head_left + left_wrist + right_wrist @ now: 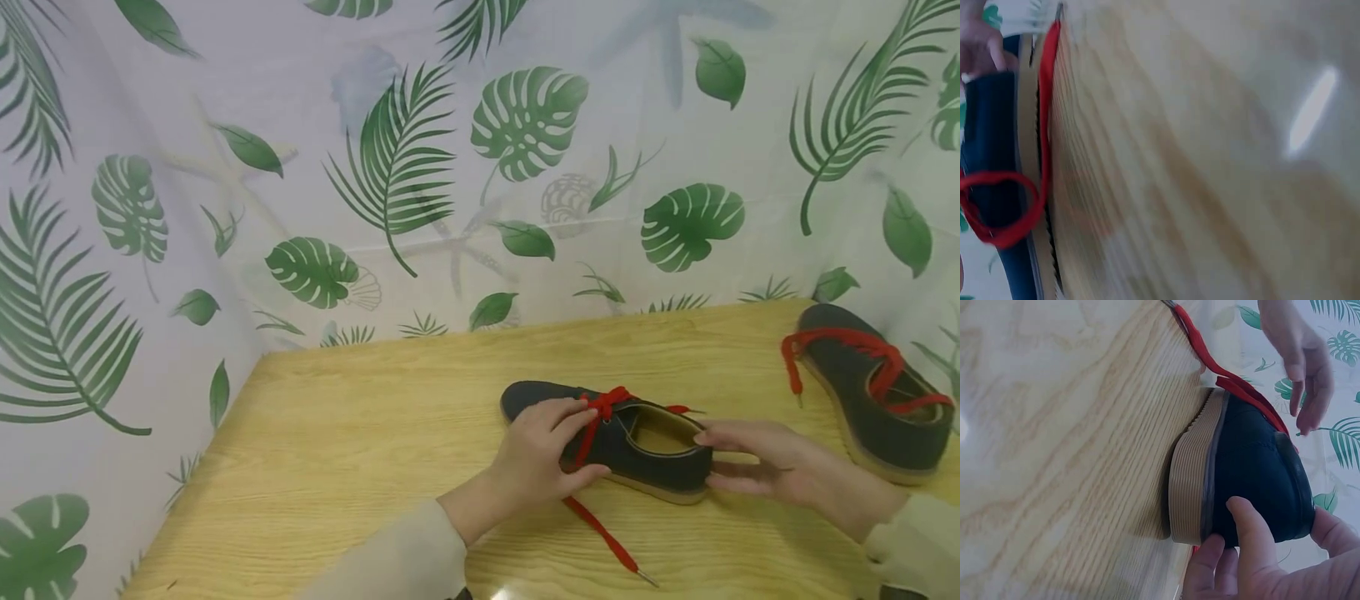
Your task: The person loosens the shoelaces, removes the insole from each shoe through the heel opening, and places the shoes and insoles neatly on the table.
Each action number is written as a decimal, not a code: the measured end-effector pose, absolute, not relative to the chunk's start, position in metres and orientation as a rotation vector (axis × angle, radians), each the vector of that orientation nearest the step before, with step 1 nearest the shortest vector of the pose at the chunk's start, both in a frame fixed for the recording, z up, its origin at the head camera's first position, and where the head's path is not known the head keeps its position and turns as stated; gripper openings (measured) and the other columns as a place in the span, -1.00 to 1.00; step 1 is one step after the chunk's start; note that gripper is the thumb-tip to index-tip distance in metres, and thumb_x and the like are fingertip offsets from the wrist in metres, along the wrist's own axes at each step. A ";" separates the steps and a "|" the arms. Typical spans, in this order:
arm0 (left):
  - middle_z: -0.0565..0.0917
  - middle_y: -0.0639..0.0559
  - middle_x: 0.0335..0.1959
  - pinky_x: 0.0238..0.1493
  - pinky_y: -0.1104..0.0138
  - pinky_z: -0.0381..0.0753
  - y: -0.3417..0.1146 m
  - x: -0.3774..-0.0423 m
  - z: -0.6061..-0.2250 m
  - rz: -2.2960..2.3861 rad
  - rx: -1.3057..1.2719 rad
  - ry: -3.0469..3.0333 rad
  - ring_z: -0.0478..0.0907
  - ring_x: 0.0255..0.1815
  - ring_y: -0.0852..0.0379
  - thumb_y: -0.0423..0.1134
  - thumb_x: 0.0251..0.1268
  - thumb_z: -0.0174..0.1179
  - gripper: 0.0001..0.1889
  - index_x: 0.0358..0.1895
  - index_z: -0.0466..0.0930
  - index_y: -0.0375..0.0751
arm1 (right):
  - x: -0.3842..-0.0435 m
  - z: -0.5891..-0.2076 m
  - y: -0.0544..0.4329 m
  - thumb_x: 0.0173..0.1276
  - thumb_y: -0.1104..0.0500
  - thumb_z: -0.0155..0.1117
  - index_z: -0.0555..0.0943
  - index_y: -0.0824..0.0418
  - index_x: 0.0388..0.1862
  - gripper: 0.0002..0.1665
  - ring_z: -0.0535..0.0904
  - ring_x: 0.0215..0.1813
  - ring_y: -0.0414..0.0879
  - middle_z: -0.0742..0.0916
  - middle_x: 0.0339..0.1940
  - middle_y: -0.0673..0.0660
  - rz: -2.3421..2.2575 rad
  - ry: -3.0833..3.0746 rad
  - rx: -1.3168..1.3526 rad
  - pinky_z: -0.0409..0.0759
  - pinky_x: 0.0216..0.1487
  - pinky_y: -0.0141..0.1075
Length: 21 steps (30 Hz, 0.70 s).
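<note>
A dark navy shoe [667,475] with a tan sole stands on the wooden table, its toe pointing left. Red shoelaces [611,402] are knotted over its tongue, and one long end trails onto the table toward the front. My right hand [787,462] grips the heel, one digit at the collar and others against the back, as the right wrist view also shows on the heel [1254,469]. Over the laces and near side lies my left hand [543,450], fingers loosely bent and the thumb apart. In the left wrist view a red lace loop [1007,240] hangs beside the shoe.
A second navy shoe [892,425] stands at the right edge of the table, a red lace [847,336] lying loosely across it. Behind the wooden table [360,433] hangs a white cloth [465,183] with green leaf prints, which also covers the sides.
</note>
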<state>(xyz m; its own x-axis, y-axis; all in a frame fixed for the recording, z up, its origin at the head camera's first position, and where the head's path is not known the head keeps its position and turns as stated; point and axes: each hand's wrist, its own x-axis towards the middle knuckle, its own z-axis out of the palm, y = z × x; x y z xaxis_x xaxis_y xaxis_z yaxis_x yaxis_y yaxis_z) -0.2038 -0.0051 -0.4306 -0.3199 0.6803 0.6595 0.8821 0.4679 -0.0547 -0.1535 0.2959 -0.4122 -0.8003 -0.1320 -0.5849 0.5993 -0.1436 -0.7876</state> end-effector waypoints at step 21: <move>-0.03 -0.09 0.54 0.47 0.02 0.00 -0.035 -0.239 -0.464 0.136 -1.116 -2.758 -0.06 0.53 -0.04 0.61 0.00 -0.14 0.12 0.53 -0.15 -0.05 | -0.159 -0.416 0.287 0.25 0.17 0.32 0.65 -0.09 -0.18 -0.81 0.57 -0.15 -0.15 0.51 -0.07 0.01 -1.909 1.731 0.468 0.65 -0.04 -0.16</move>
<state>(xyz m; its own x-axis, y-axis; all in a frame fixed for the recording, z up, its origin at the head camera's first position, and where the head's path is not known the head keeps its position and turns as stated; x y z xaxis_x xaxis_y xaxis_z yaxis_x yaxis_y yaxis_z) -0.2389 -0.0348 -0.4643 -0.7078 0.6967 0.1169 0.6819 0.7170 -0.1449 -0.1590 0.2867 -0.4156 -0.8068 -0.1437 -0.5731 0.5844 -0.0510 -0.8099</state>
